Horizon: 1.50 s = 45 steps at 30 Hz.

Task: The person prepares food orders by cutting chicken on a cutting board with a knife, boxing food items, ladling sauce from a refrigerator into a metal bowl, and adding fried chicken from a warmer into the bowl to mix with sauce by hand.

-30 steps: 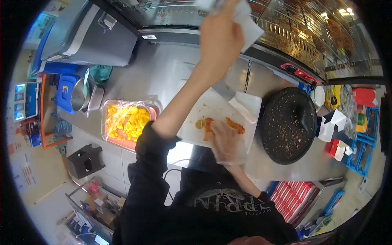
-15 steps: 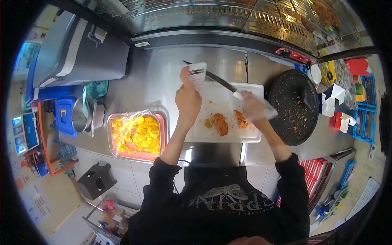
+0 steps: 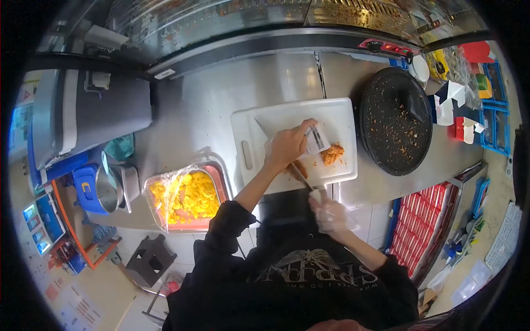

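My left hand (image 3: 288, 146) is closed on a white paper packet (image 3: 317, 139) with dark print, held over the cutting board (image 3: 334, 113). In my right hand (image 3: 334, 215), which wears a clear plastic glove, is a knife (image 3: 314, 194) by its white handle. The knife points up and left from the board's front edge, its blade partly hidden under my left hand. Just below the packet lies a breaded fried piece (image 3: 332, 155). Another fried piece (image 3: 298, 170) sits beside the blade, partly covered by my left hand.
A round black tray (image 3: 395, 124) with crumbs stands right of the board. To the left is a container of yellow food (image 3: 190, 198) under plastic wrap. A grey box (image 3: 107, 113) and a steel pot (image 3: 110, 190) stand farther left. A glass display case (image 3: 232, 25) runs along the back.
My left hand has moved right and down with the packet, over the food. My right hand has brought the knife down toward the board's front edge. The camera view has shifted slightly.
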Available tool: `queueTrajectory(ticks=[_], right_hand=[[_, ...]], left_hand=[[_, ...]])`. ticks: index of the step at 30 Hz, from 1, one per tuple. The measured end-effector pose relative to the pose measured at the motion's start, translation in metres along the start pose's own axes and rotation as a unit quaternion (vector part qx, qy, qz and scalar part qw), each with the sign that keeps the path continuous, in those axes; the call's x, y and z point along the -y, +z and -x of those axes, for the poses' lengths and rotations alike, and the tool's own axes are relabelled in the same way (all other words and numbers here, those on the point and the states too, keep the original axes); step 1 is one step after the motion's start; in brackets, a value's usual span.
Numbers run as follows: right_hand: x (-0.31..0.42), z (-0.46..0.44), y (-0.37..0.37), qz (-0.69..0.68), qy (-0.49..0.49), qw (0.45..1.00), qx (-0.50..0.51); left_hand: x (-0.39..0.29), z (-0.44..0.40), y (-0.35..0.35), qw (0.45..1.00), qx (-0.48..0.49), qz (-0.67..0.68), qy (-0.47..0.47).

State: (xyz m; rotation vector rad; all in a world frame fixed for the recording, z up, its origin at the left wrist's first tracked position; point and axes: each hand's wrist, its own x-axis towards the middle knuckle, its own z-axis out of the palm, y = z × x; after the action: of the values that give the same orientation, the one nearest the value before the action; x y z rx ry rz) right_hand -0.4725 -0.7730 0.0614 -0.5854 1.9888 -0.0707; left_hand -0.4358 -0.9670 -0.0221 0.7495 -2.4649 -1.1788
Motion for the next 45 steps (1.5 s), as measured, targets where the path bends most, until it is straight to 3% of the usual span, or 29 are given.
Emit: queueTrajectory(ticks=[1,3,4,5,8,11,16,18,22,25,29,32,35,36,37,38,42,45], right_hand=[[-0.009,-0.010,0.019,-0.006,-0.006,1.000,-0.006],[-0.016,-0.019,0.048,0.048,-0.114,0.984,-0.125],[0.006,-0.002,0.022,-0.005,-0.048,0.996,-0.070],[0.011,0.005,0.011,-0.020,-0.049,0.996,-0.072],[0.006,0.011,-0.031,0.084,-0.094,0.991,-0.054],[0.006,0.024,-0.049,0.056,-0.147,0.981,-0.115],[0.024,0.040,-0.061,0.005,-0.088,0.993,-0.084],[0.022,0.042,-0.059,0.081,-0.090,0.990,-0.075],[0.022,0.042,-0.059,0.088,-0.075,0.991,-0.064],[0.024,0.031,-0.056,0.107,-0.009,0.994,0.027],[-0.008,-0.016,-0.006,0.039,-0.066,0.997,0.001],[-0.004,-0.016,-0.005,0.020,-0.103,0.993,-0.056],[0.008,0.006,-0.040,0.096,-0.151,0.983,-0.038],[0.014,0.012,-0.057,0.123,-0.161,0.979,-0.032],[0.020,0.019,-0.070,0.104,-0.090,0.990,-0.021],[0.020,0.026,-0.071,0.086,-0.014,0.996,0.002],[0.006,0.018,-0.054,0.048,-0.029,0.998,-0.022],[-0.009,-0.015,-0.017,0.027,-0.042,0.998,-0.038]], left_hand=[[0.006,-0.001,0.000,0.999,0.010,-0.042,0.005],[0.006,-0.005,-0.005,0.998,0.008,-0.049,0.027],[0.006,-0.004,-0.007,0.998,0.014,-0.048,0.036],[0.006,-0.004,-0.009,0.997,0.023,-0.056,0.044],[0.003,-0.023,-0.014,0.997,-0.042,0.029,0.063],[-0.013,-0.032,-0.016,0.995,-0.062,0.074,0.037],[-0.029,-0.034,-0.017,0.998,-0.001,0.048,0.047],[-0.028,-0.032,-0.012,0.996,-0.016,0.062,0.056],[-0.023,-0.028,-0.004,0.995,-0.032,0.080,0.046],[-0.019,-0.024,-0.004,0.998,0.016,0.057,0.007],[-0.001,-0.020,0.004,0.999,-0.018,-0.010,0.049],[-0.003,-0.026,0.005,0.986,-0.059,-0.053,0.145],[-0.011,-0.047,0.001,0.990,-0.049,0.001,0.135],[-0.025,-0.053,-0.003,0.987,-0.089,0.053,0.123],[-0.034,-0.053,-0.004,0.981,-0.120,0.107,0.105],[-0.035,-0.051,0.004,0.991,-0.063,0.105,0.061],[-0.030,-0.047,0.016,0.998,0.008,0.026,0.060],[-0.009,-0.041,0.023,0.996,0.000,-0.021,0.083]])
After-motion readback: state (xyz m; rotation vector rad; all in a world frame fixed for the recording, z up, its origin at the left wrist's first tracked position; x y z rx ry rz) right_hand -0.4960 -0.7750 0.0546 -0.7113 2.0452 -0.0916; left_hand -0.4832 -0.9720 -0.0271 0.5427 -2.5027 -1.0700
